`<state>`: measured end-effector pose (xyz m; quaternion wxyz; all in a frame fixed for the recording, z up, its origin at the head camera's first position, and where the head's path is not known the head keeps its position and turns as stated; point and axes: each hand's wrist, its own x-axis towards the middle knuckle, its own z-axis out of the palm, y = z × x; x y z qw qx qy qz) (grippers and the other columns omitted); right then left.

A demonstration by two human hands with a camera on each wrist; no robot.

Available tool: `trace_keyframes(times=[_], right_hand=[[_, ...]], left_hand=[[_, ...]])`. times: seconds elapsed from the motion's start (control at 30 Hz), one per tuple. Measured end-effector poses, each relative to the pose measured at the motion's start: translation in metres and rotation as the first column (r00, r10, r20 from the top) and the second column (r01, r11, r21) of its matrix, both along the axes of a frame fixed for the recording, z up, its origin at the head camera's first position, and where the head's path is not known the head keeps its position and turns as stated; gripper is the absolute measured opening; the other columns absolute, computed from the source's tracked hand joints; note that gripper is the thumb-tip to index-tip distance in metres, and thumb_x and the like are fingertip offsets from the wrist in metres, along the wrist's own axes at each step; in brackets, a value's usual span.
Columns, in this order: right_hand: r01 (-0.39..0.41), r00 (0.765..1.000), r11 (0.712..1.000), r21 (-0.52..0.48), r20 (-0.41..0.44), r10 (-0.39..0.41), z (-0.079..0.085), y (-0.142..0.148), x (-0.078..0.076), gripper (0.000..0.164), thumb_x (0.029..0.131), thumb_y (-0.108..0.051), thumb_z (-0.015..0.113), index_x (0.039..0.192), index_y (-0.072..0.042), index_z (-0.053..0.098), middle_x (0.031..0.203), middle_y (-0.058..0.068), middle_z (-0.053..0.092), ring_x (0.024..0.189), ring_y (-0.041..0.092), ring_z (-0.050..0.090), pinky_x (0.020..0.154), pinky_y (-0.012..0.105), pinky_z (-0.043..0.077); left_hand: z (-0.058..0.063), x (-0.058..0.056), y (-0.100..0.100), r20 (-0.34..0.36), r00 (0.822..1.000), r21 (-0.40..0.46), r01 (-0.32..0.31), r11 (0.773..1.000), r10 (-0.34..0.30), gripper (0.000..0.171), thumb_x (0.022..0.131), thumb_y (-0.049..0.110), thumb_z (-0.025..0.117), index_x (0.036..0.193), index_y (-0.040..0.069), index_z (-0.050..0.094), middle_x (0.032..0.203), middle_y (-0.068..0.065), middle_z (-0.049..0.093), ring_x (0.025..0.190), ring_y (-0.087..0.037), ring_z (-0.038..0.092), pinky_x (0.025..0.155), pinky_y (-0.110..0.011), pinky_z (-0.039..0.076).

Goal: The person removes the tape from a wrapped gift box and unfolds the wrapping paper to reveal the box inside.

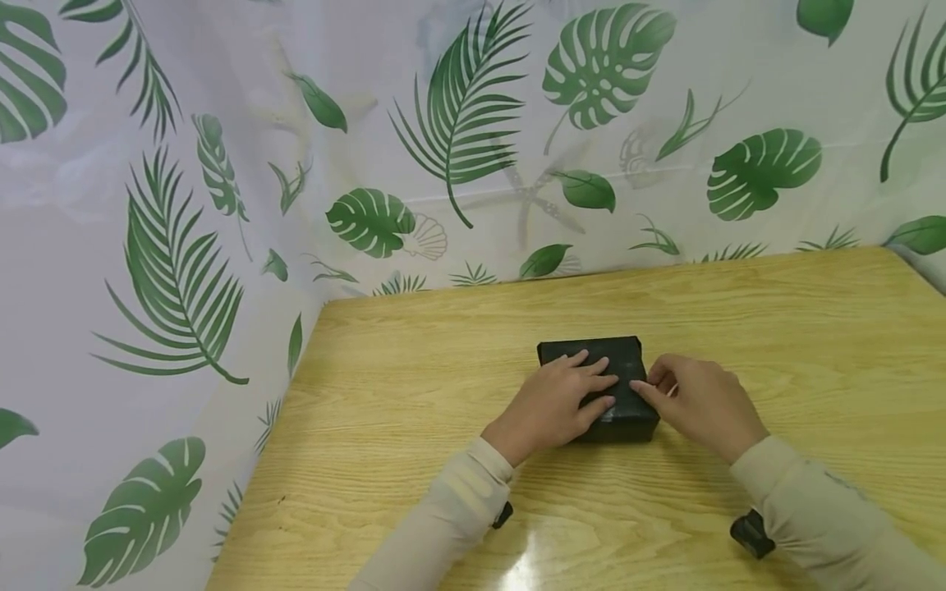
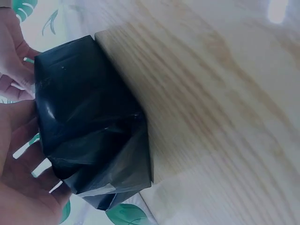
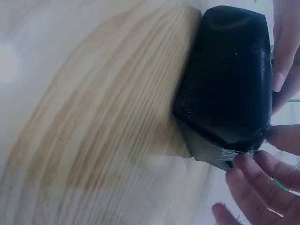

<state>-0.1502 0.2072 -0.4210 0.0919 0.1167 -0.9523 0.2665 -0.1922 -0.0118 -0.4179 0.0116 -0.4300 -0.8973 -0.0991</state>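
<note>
A box-shaped package wrapped in glossy black plastic (image 1: 619, 361) lies flat on the wooden table. My left hand (image 1: 557, 402) rests on its top with the fingers spread. At the package's right edge, my right hand (image 1: 698, 402) pinches with thumb and bent fingers. In the right wrist view, those fingers (image 3: 248, 171) touch a corner where crinkled clear tape (image 3: 225, 153) shows. From the left wrist, the near end of the black package (image 2: 89, 108) has folded, creased plastic and a shiny strip of tape (image 2: 98, 190).
The wood-grain table (image 1: 414, 369) extends around the package. A white sheet printed with green leaves (image 1: 473, 107) hangs behind and to the left. Dark wrist-worn devices show under both sleeves, one by the right forearm (image 1: 752, 533).
</note>
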Motion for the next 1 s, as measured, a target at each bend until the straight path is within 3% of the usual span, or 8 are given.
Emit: trace_keyframes(times=[0.2,0.57,1.0], right_hand=[[-0.012,1.0,1.0,0.004,0.014,0.012,0.002,0.0,0.001,0.015,0.097,-0.018,0.069,0.09,-0.005,0.067,0.078,0.003,0.068,0.063,0.017,0.064,0.052,0.035,0.05],[0.001,0.99,0.998,-0.069,0.138,0.009,0.004,0.002,0.005,0.02,0.103,-0.017,0.06,0.095,0.0,0.065,0.078,0.006,0.067,0.049,0.012,0.053,0.049,0.032,0.045],[0.03,0.986,0.995,-0.094,0.168,-0.014,-0.002,0.021,0.003,0.025,0.105,-0.021,0.057,0.096,0.0,0.065,0.089,0.014,0.069,0.059,0.015,0.055,0.053,0.034,0.044]], left_hand=[[0.002,0.0,0.002,0.017,1.0,-0.012,-0.013,1.0,0.013,0.039,0.107,0.035,0.054,0.14,0.018,0.063,0.151,-0.005,0.049,0.144,-0.026,0.041,0.119,-0.038,0.03],[0.001,0.001,0.002,0.03,0.999,-0.013,-0.012,1.0,0.012,0.038,0.107,0.034,0.054,0.139,0.018,0.064,0.151,-0.006,0.05,0.143,-0.027,0.041,0.118,-0.04,0.032],[0.0,0.001,0.001,0.039,0.999,-0.008,-0.012,1.0,0.012,0.038,0.108,0.035,0.052,0.14,0.018,0.062,0.152,-0.005,0.048,0.145,-0.026,0.039,0.119,-0.041,0.03]])
